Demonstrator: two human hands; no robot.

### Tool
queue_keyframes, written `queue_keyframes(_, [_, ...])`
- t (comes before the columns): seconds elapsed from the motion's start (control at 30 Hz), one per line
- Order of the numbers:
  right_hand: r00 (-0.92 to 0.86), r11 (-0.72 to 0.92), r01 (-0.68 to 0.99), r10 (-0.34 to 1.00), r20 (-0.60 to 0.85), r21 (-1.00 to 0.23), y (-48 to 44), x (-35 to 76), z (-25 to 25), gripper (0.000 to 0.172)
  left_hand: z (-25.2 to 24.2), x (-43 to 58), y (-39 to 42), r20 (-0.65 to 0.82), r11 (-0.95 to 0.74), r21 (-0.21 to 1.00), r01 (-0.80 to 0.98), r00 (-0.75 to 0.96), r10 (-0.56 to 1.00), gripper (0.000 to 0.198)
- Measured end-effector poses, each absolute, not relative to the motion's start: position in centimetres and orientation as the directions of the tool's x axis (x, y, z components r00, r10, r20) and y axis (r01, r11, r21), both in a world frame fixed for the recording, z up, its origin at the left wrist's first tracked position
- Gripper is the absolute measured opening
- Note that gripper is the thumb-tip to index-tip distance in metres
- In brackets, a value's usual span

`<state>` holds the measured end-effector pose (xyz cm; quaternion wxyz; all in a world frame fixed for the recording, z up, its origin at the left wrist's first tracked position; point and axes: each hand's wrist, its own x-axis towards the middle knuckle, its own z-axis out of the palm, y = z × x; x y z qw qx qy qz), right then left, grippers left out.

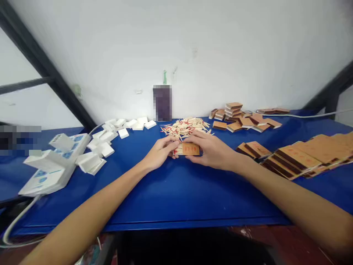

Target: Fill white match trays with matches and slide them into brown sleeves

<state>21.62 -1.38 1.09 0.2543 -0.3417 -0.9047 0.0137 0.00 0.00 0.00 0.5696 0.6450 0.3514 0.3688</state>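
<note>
Two sets of fingers gripped a matchbox over the blue table, left hand at its open end, right hand around the tan, red-printed sleeve. Pale matches showed inside; a matchstick heap lay beyond.

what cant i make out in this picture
Head view: the inner ends of the matches, hidden by the cover of the matchbox.
Head view: the print on that cover, too small to read.
Head view: the palm of the right hand, turned away from the camera.
Head view: the stacked orange boxes, cut off by the right edge.
Head view: the dark panel, blurred by coarse blocks.
</note>
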Motion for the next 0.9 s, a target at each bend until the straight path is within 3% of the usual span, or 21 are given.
queue_keyframes(0.17, [-0.606,0.737,0.639,0.658,0.446,-0.220,-1.5,21.3,1.2,0.033,0.1,-0.4,-0.1,0.072,-0.118,0.991,0.060,0.502,0.862,0.023])
queue_keyframes(0.5, [-0.606,0.765,0.599,0.627,0.490,-0.236,-1.5,21.1,1.3,0.033,0.0,-0.5,-0.3,0.206,-0.338,0.924,0.177,0.514,0.833,0.030])
queue_keyframes(0.9, [-0.603,0.741,0.644,0.644,0.470,-0.190,-1.8,20.6,0.7,0.030,0.1,-0.2,-1.3,0.262,-0.451,0.837,0.309,0.498,0.827,0.024])
